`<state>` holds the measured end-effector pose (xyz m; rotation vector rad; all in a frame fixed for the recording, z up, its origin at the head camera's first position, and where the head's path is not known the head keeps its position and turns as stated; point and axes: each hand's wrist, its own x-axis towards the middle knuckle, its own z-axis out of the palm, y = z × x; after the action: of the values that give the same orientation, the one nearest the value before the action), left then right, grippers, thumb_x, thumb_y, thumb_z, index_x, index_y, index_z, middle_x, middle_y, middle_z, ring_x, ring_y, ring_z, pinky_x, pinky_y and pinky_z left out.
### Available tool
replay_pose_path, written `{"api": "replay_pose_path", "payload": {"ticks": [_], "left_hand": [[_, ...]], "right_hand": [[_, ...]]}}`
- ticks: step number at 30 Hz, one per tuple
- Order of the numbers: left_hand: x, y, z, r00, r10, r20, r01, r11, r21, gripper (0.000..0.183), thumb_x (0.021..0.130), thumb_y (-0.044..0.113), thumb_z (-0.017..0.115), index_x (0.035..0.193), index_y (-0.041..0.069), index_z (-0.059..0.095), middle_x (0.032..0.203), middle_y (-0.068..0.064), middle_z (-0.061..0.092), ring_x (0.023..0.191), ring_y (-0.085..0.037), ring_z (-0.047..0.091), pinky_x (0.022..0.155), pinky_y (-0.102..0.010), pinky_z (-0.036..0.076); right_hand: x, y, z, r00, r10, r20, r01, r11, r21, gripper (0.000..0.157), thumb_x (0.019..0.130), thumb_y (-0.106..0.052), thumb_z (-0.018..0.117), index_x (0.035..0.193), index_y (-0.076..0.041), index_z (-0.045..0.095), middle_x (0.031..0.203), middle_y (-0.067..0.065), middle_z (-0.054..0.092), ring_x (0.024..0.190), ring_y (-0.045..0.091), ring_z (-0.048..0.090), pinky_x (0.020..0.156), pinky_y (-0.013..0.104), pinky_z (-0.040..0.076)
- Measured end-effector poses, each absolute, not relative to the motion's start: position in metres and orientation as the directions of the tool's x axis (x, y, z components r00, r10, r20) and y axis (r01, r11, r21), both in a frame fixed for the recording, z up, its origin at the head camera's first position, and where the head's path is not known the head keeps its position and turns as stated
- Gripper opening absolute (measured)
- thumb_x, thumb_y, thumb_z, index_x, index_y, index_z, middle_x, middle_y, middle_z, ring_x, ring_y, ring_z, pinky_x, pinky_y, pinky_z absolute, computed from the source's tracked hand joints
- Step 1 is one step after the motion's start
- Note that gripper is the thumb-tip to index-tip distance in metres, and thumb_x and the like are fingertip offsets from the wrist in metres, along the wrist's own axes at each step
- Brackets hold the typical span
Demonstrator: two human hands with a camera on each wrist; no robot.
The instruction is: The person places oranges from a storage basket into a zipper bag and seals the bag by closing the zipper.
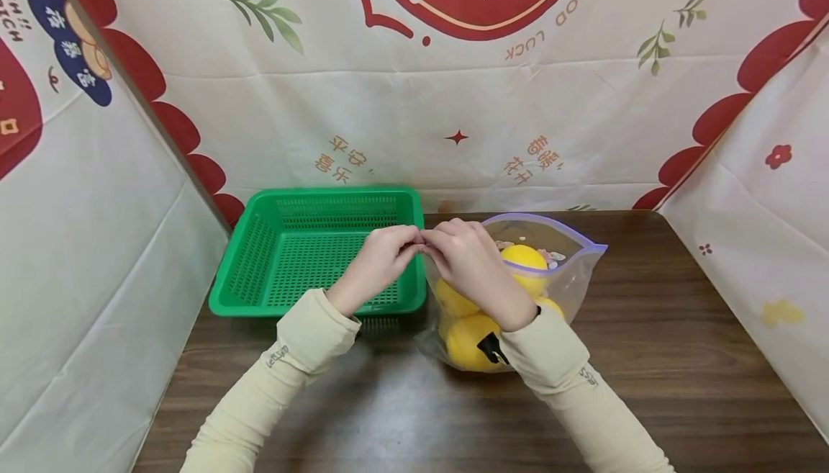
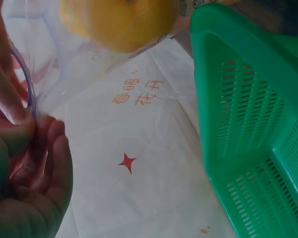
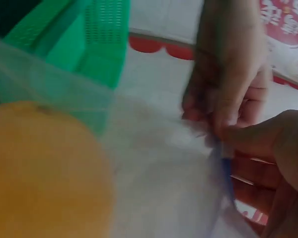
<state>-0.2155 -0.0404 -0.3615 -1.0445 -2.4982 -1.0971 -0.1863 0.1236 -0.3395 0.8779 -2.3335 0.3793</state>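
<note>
A clear zip bag with a purple seal strip stands on the table, several round yellow fruits inside it. Its mouth gapes at the right end. At the left end of the seal, the fingertips of my left hand and right hand meet and pinch the strip between finger and thumb. In the right wrist view, the blue-purple seal runs down from the meeting fingertips past my right hand's fingers, and a fruit shows blurred through the plastic.
Left of the bag sits a green perforated plastic basket, its right rim close by my hands. A white printed cloth hangs behind and at both sides. Brown wood-grain tabletop extends to the right and in front.
</note>
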Motion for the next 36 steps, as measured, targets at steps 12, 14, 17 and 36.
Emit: {"api": "replay_pose_path", "payload": {"ticks": [12, 14, 17, 36], "left_hand": [[-0.213, -0.04, -0.364, -0.631, 0.538, 0.558, 0.775, 0.47, 0.422, 0.008, 0.085, 0.012, 0.063, 0.081, 0.008, 0.068, 0.077, 0.001, 0.065, 0.061, -0.006, 0.051, 0.056, -0.017, 0.042], [-0.212, -0.04, -0.364, -0.618, 0.53, 0.581, 0.783, 0.475, 0.4, 0.008, 0.084, 0.012, 0.064, 0.08, 0.008, 0.069, 0.077, 0.0, 0.066, 0.06, -0.007, 0.053, 0.055, -0.016, 0.042], [-0.213, -0.04, -0.365, -0.604, 0.516, 0.608, 0.793, 0.471, 0.387, 0.008, 0.084, 0.011, 0.064, 0.079, 0.007, 0.07, 0.076, -0.001, 0.067, 0.059, -0.008, 0.055, 0.054, -0.017, 0.042], [-0.228, -0.038, -0.362, -0.751, 0.447, 0.486, 0.66, 0.537, 0.525, 0.014, 0.089, 0.015, 0.058, 0.084, 0.007, 0.069, 0.074, -0.003, 0.063, 0.056, -0.01, 0.047, 0.053, -0.023, 0.04]], "right_hand": [[-0.183, 0.153, -0.337, -0.564, -0.57, 0.597, -0.705, 0.709, 0.012, 0.005, 0.074, 0.001, 0.069, 0.076, -0.003, 0.068, 0.069, 0.004, 0.059, 0.068, 0.022, 0.053, 0.062, 0.033, 0.043], [-0.181, 0.166, -0.336, -0.568, -0.577, 0.587, -0.694, 0.719, 0.035, 0.008, 0.072, 0.004, 0.068, 0.076, -0.002, 0.067, 0.07, 0.005, 0.058, 0.068, 0.023, 0.053, 0.061, 0.034, 0.043], [-0.178, 0.191, -0.335, -0.58, -0.582, 0.571, -0.685, 0.727, 0.046, 0.013, 0.068, 0.009, 0.066, 0.076, -0.001, 0.066, 0.071, 0.006, 0.058, 0.069, 0.024, 0.053, 0.061, 0.035, 0.043], [-0.123, 0.313, -0.332, -0.808, -0.387, 0.444, -0.479, 0.87, -0.114, 0.023, 0.062, 0.006, 0.071, 0.076, -0.008, 0.06, 0.069, -0.001, 0.057, 0.063, 0.013, 0.051, 0.056, 0.032, 0.045]]}}
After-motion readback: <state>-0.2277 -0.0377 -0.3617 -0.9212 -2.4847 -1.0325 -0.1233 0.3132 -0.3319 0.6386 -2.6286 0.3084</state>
